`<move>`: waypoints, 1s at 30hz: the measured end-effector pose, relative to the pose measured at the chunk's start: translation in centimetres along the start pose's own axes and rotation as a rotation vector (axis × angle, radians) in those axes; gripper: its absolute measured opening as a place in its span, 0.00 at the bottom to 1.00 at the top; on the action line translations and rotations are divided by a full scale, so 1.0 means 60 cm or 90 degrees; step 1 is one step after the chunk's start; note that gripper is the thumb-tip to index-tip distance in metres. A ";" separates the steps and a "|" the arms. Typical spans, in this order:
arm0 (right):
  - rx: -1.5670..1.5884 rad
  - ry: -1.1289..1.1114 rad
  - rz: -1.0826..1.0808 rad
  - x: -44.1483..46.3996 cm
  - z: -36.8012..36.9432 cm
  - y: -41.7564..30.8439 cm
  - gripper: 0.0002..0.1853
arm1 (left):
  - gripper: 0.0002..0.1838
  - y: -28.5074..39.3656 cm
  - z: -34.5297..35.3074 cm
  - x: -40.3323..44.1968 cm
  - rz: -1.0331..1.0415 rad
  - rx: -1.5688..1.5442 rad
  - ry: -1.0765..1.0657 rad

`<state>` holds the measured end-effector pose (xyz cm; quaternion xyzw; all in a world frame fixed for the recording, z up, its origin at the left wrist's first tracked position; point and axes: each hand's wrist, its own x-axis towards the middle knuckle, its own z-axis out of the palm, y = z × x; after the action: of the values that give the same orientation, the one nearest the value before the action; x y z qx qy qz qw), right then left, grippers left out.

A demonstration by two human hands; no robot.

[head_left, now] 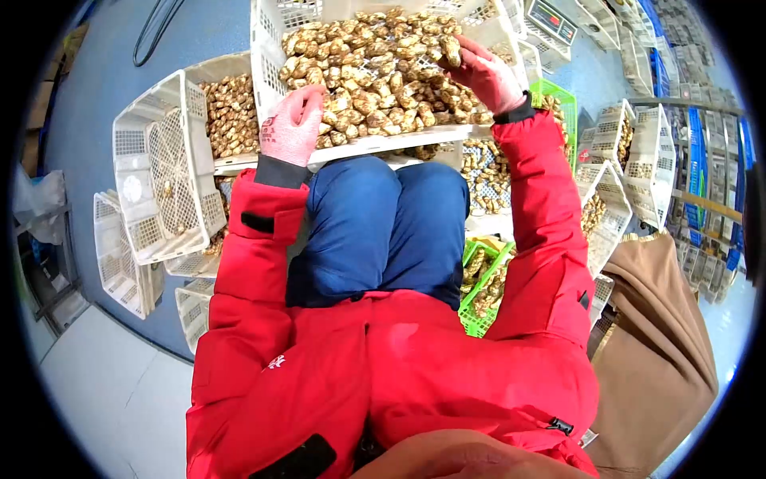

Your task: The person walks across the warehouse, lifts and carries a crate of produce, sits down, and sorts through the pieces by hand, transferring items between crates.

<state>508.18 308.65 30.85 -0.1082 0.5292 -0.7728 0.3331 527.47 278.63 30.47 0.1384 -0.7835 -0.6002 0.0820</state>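
Observation:
A white crate (268, 48) in front of my knees is heaped with brown-and-cream tubers (363, 104). My left hand (291, 124), in a pink-coated glove, is over the crate's left side with its fingers curled together. What those fingers hold, if anything, is hidden from this angle. At the crate's right side, my right hand (487, 76), gloved the same way, grips one darker tuber (452, 51) between thumb and fingers, just above the heap.
White mesh crates (169, 180) stand at the left, one tilted beside a tuber-filled crate (231, 116). Green baskets (483, 279) with tubers are at the right. A digital scale (552, 20) sits at the upper right, and brown cloth (658, 335) drapes at the lower right.

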 end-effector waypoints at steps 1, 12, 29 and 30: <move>0.017 -0.009 -0.030 -0.027 0.043 -0.006 0.28 | 0.12 -0.007 0.004 0.001 -0.028 -0.033 0.003; 0.061 0.050 -0.076 -0.082 0.147 -0.066 0.25 | 0.12 0.001 0.001 -0.004 0.026 0.048 0.008; -1.128 -0.101 0.068 0.192 0.157 0.166 0.25 | 0.11 -0.004 0.001 -0.004 0.004 -0.019 0.030; -1.126 -0.082 0.074 0.203 0.159 0.194 0.26 | 0.11 0.002 0.002 -0.005 -0.005 -0.049 0.041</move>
<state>508.60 291.32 22.23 -0.3420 0.9175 -0.0556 0.1951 527.72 278.84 30.58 0.1574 -0.7562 -0.6255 0.1098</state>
